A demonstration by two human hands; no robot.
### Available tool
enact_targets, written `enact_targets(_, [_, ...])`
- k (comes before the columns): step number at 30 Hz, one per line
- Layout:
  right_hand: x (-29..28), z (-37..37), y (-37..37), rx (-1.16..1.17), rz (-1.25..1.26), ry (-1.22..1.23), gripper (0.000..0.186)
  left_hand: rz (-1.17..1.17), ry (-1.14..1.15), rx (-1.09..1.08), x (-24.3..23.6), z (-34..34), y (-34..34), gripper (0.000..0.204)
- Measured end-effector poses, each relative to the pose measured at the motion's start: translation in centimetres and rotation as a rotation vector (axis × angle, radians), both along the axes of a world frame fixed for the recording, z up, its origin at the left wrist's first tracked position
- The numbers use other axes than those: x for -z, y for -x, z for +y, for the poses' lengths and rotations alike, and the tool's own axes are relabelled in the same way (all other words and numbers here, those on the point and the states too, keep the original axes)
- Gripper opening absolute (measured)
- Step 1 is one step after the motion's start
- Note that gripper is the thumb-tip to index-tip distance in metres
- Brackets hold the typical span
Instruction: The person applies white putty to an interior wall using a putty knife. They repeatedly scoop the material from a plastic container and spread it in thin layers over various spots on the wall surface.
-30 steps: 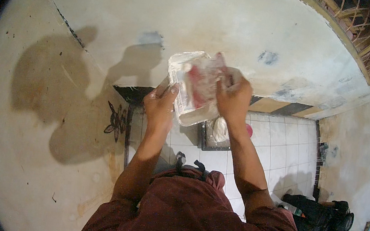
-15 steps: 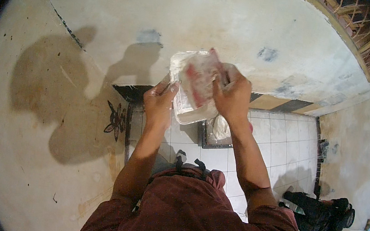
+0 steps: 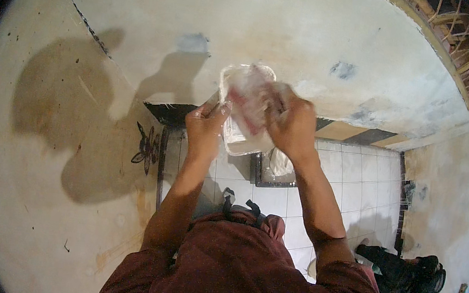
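Note:
My left hand (image 3: 207, 126) grips the left edge of a shallow white rectangular tray (image 3: 240, 145) with rounded corners, its thumb over the rim. The tray is held up in front of the wall. My right hand (image 3: 292, 121) is closed at the tray's right side on a flat whitish and red piece (image 3: 245, 98), which lies across the tray's inside. That piece is smeared by motion, so its exact kind does not show. Parts of the tray's middle and right rim are hidden behind it and my right hand.
Below the tray, a dark-edged square board (image 3: 259, 175) with a white bundle (image 3: 280, 163) rests on the white tiled floor (image 3: 327, 197). A stained wall (image 3: 294, 26) with grey patches rises ahead. A person in dark clothes (image 3: 405, 276) is at the lower right.
My right hand has shifted slightly, and the red and white piece has moved within the tray, still blurred. My left hand keeps its grip on the tray.

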State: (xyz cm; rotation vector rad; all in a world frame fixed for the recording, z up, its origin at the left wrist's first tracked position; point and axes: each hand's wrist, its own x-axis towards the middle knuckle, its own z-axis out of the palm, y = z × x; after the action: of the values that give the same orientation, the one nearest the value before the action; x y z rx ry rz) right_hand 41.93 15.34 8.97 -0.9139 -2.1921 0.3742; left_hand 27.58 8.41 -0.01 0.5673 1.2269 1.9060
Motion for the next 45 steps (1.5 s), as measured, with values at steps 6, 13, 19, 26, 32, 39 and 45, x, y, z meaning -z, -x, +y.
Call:
enact_targets(6, [0.7,-0.7,-0.4,0.036,-0.038,0.063,0.018,-0.097,-0.088,-0.012,0.2,0.0,0.4,0.021])
enact_targets(13, [0.5,-2.3,-0.1,-0.017,0.0,0.075,0.012,-0.181,-0.048,-0.031,-0.2,-0.1,0.4,0.037])
enact_targets(19, [-0.3,-0.4,-2.2,0.092,0.071,0.171,0.021,-0.2,-0.02,-0.106,-0.1,-0.2,0.9,0.036])
enact_targets(26, [0.3,-0.6,-2.4,0.111,-0.128,0.169,0.019,-0.17,-0.133,-0.129,0.6,0.0,1.0,0.026])
enact_targets(32, [1.5,0.5,-3.4,0.037,-0.111,0.288,0.018,-0.189,-0.079,-0.183,0.6,-0.2,0.9,0.034])
enact_targets(39, [5.1,-0.5,-3.3,-0.015,0.221,0.699,0.016,-0.149,-0.052,-0.204,1.4,0.4,0.7,0.033])
enact_targets(45, [5.4,-3.4,-0.9,-0.032,0.389,0.829,0.019,-0.142,-0.013,-0.172,0.5,0.3,-0.3,0.032])
